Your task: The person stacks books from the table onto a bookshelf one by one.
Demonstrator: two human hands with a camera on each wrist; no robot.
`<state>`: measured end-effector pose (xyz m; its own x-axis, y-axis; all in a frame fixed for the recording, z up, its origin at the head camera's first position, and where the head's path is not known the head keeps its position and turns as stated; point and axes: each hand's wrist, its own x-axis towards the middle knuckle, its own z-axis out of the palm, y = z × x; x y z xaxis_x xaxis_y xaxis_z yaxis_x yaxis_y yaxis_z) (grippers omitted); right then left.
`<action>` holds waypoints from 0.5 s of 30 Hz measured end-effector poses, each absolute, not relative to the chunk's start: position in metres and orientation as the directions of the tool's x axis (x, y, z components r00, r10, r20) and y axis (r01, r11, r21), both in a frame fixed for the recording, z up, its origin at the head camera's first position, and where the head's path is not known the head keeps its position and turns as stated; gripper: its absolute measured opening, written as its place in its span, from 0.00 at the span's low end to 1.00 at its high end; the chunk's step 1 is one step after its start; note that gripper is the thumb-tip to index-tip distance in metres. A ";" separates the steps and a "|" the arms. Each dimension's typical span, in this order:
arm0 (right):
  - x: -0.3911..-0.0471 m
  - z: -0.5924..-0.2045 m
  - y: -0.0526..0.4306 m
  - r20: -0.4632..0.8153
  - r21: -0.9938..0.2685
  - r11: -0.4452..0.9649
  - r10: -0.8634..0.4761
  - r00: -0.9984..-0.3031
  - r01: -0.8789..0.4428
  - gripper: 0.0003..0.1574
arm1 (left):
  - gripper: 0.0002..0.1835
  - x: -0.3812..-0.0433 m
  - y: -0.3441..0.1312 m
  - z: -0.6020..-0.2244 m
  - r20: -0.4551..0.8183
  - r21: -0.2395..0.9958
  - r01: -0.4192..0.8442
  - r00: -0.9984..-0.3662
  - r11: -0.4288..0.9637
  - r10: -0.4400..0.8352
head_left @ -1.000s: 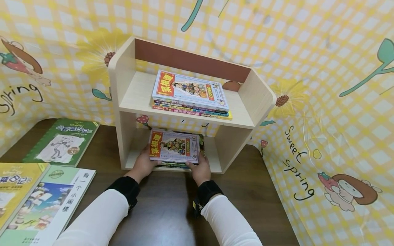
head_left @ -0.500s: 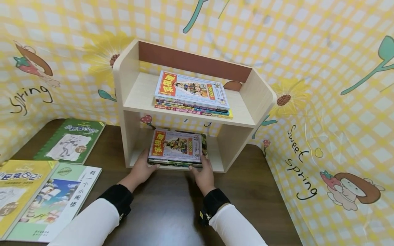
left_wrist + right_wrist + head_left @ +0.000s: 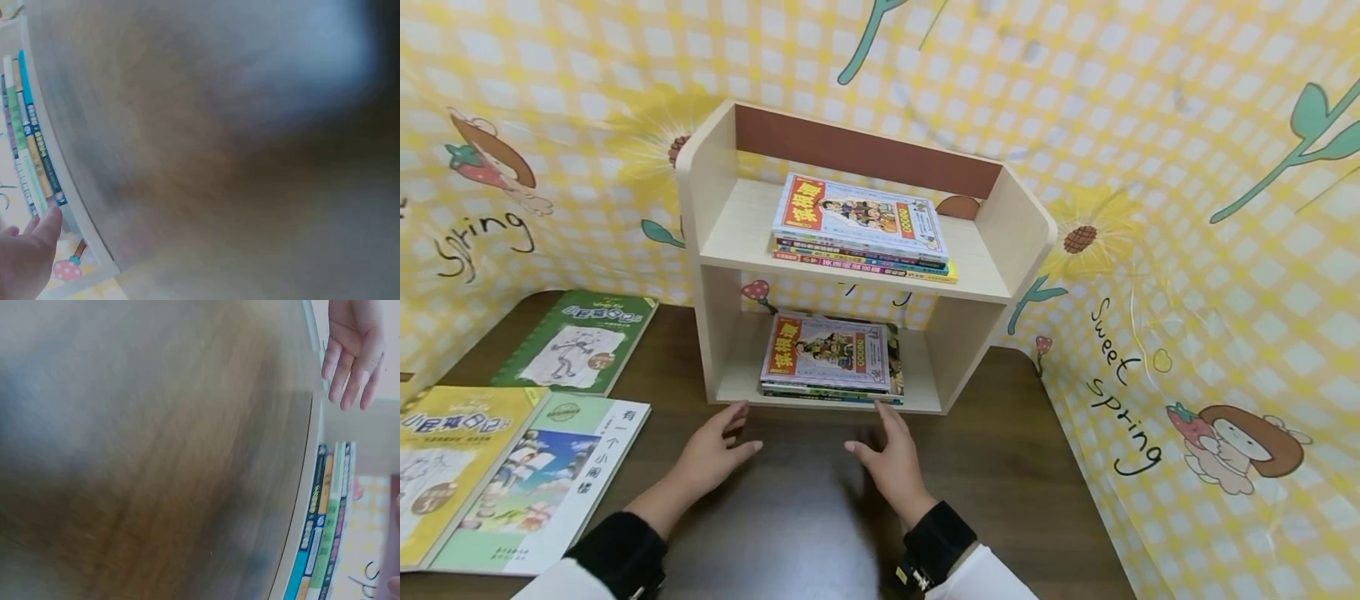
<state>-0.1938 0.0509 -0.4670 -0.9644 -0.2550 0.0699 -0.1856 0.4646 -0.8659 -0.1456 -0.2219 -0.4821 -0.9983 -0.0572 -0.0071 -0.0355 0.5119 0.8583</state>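
Note:
A low stack of books (image 3: 827,354) lies flat on the lower board of a small wooden bookshelf (image 3: 709,333), a red-and-white comic-style cover on top. My left hand (image 3: 711,454) is just in front of the shelf's lower left, holding nothing, its fingers relaxed and thumb apart. To the right, my right hand (image 3: 891,458) has its fingers extended toward the stack's front right corner, also with nothing in its grasp. The left wrist view shows the spines of the lower books (image 3: 34,137) beyond the left fingers (image 3: 47,228). Those spines also appear in the right wrist view.
On the upper board sits another book stack (image 3: 861,221). Left on the dark table (image 3: 790,533) lie a green book (image 3: 580,346), a yellow book (image 3: 460,467) and a pale green book (image 3: 538,492). Yellow checked cloth (image 3: 1225,250) surrounds the table's back and sides.
Both hands have let go of the lower stack and drawn back toward the person, moving apart from it. The stack now rests on the lower board.

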 end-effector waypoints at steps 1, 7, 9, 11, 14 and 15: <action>-0.189 -0.467 0.051 0.069 -0.865 0.463 -0.266 -0.961 -0.190 0.47 | 0.36 -0.138 -0.224 -0.480 -0.011 0.859 -0.045 -0.998 0.509 -0.068; -0.167 -0.467 0.052 0.054 -0.860 0.465 -0.324 -0.944 -0.209 0.44 | 0.30 -0.089 -0.253 -0.464 -0.018 0.872 -0.076 -0.992 0.484 -0.123; -0.162 -0.468 0.051 0.063 -0.858 0.461 -0.342 -0.938 -0.226 0.44 | 0.29 -0.076 -0.272 -0.461 -0.008 0.860 -0.089 -0.987 0.503 -0.160; -0.158 -0.469 0.051 0.075 -0.855 0.458 -0.357 -0.931 -0.244 0.44 | 0.28 -0.066 -0.293 -0.459 -0.007 0.857 -0.114 -0.978 0.502 -0.210; -0.154 -0.471 0.052 0.077 -0.850 0.461 -0.371 -0.925 -0.256 0.44 | 0.27 -0.054 -0.326 -0.458 0.001 0.854 -0.162 -0.950 0.494 -0.314; -0.153 -0.472 0.052 0.074 -0.847 0.466 -0.375 -0.924 -0.257 0.44 | 0.26 -0.050 -0.336 -0.458 0.004 0.856 -0.175 -0.938 0.486 -0.346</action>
<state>-0.1530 0.0525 -0.4718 -0.9240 -0.3752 0.0737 -0.2569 0.4662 -0.8466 -0.0501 -0.3361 -0.4580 -0.9384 -0.3457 0.0037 -0.1755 0.4855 0.8564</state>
